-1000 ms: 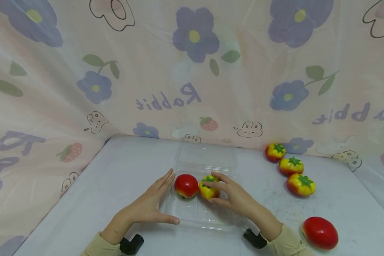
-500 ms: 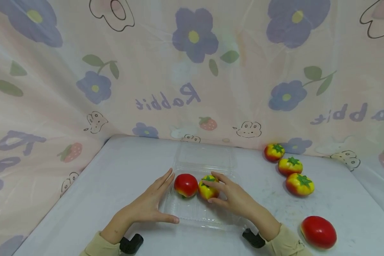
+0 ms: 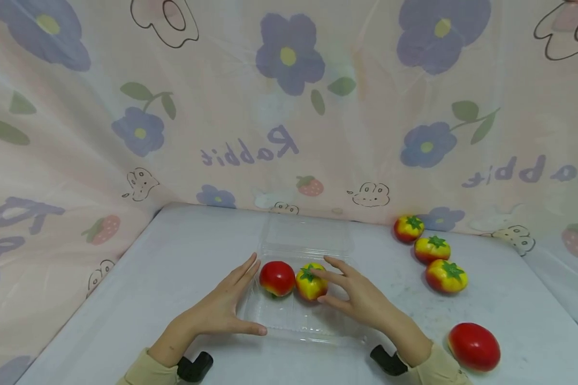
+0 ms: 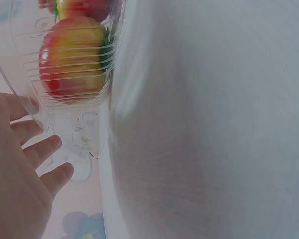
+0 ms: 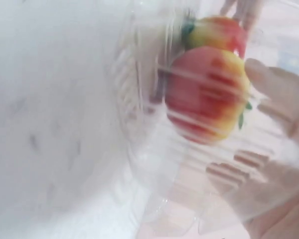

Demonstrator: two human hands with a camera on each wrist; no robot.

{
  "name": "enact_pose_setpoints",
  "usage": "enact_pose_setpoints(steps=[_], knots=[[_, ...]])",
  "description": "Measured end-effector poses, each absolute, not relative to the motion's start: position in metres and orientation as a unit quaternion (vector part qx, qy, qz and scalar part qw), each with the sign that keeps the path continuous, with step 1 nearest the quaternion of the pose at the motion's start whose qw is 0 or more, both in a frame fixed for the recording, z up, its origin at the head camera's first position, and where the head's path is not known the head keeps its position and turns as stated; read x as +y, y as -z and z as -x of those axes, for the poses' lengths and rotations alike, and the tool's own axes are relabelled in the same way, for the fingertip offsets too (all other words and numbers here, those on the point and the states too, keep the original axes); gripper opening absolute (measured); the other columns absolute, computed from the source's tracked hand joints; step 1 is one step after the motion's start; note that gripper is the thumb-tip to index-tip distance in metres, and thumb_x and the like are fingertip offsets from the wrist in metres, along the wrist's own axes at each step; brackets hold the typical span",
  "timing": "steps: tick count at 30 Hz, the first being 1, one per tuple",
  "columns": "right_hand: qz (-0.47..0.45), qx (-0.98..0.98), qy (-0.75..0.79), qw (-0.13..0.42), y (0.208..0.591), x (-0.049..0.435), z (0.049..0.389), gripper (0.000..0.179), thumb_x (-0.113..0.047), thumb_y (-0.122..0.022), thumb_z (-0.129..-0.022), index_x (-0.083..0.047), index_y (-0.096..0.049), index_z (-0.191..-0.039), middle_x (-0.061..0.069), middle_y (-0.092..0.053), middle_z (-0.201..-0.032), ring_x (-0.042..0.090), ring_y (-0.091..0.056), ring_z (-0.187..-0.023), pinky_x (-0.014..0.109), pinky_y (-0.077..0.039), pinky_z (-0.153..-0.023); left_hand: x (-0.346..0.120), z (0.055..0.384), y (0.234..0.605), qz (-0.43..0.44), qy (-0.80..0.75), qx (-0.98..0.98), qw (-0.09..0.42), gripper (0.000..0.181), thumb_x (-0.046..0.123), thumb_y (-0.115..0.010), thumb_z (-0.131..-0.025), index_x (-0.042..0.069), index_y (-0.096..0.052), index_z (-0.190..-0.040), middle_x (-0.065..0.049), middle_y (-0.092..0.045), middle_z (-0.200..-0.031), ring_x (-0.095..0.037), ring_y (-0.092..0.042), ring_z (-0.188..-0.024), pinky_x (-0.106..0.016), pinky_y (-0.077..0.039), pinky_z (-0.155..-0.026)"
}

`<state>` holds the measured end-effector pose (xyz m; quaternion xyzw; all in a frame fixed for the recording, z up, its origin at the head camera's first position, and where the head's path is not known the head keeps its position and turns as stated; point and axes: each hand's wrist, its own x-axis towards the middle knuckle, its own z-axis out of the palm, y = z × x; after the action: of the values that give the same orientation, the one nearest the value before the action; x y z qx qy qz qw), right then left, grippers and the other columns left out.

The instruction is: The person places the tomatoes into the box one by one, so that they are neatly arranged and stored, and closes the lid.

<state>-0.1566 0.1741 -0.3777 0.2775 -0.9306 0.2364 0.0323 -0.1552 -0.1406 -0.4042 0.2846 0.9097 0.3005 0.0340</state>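
Note:
A clear plastic clamshell box point(image 3: 313, 338) lies with its lid point(image 3: 305, 235) folded back. Inside sit two toy tomatoes side by side: a red one point(image 3: 276, 278) with its leaves low, and a yellow one point(image 3: 310, 286) with its green leaves on top. My left hand point(image 3: 219, 305) rests at the box's left wall, fingers straight and thumb spread; in the left wrist view its fingertips point(image 4: 65, 172) lie along the clear plastic. My right hand point(image 3: 361, 294) is spread loosely around the yellow tomato's right side. In the right wrist view, its thumb point(image 5: 261, 72) is right beside the fruit.
Three yellow-red toy tomatoes point(image 3: 446, 276) stand in a slanting row at the back right of the white table point(image 3: 197, 235). Another red one point(image 3: 474, 346) lies near the right sleeve. A flower-printed curtain point(image 3: 221, 107) hangs behind.
The right hand has loosened and drawn slightly right, away from the yellow tomato. The left hand keeps its place at the box. The head view has shifted a little.

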Motion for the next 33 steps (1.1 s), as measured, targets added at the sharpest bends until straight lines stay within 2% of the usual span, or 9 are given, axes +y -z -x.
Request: enact_pose_setpoints(steps=[9,16,21,33], knots=[[-0.269,-0.929,-0.248,0.062,0.376,0.187,0.152,0.050,-0.028,-0.073,-0.085,-0.024,-0.059,-0.132,0.012,-0.043,-0.148,0.037,-0.052,-0.124,0.052,-0.051,-0.092,-0.140,0.156,0.404,-0.292,-0.303,0.906,0.035,0.120,0.071,-0.071,-0.065,0.019,-0.013,-0.155,-0.002,-0.004,-0.163,-0.032,-0.016,-0.147,-0.062,-0.028,-0.110],[-0.261,-0.927,-0.249,0.102,0.374,0.198,0.148,0.050,-0.028,-0.074,-0.084,-0.024,-0.060,-0.132,0.011,-0.046,-0.145,0.036,-0.054,-0.122,0.052,-0.052,-0.090,-0.140,0.155,0.404,-0.288,-0.303,0.908,0.036,0.120,0.072,-0.071,-0.064,0.021,-0.012,-0.155,-0.001,-0.003,-0.163,-0.029,-0.015,-0.148,-0.061,-0.027,-0.111],[-0.254,-0.925,-0.251,0.131,0.372,0.206,0.145,0.050,-0.028,-0.075,-0.083,-0.022,-0.061,-0.131,0.010,-0.049,-0.142,0.034,-0.056,-0.121,0.051,-0.052,-0.091,-0.141,0.155,0.404,-0.290,-0.302,0.908,0.034,0.121,0.073,-0.071,-0.064,0.018,-0.014,-0.155,-0.001,-0.004,-0.163,-0.030,-0.015,-0.147,-0.061,-0.027,-0.111],[-0.212,-0.937,-0.249,0.120,0.371,0.223,0.140,0.048,-0.030,-0.073,-0.085,-0.024,-0.060,-0.131,0.011,-0.049,-0.142,0.037,-0.055,-0.121,0.056,-0.052,-0.089,-0.141,0.155,0.402,-0.291,-0.298,0.909,0.032,0.120,0.073,-0.070,-0.065,0.018,-0.014,-0.155,0.000,-0.005,-0.163,-0.030,-0.016,-0.147,-0.061,-0.028,-0.111]])
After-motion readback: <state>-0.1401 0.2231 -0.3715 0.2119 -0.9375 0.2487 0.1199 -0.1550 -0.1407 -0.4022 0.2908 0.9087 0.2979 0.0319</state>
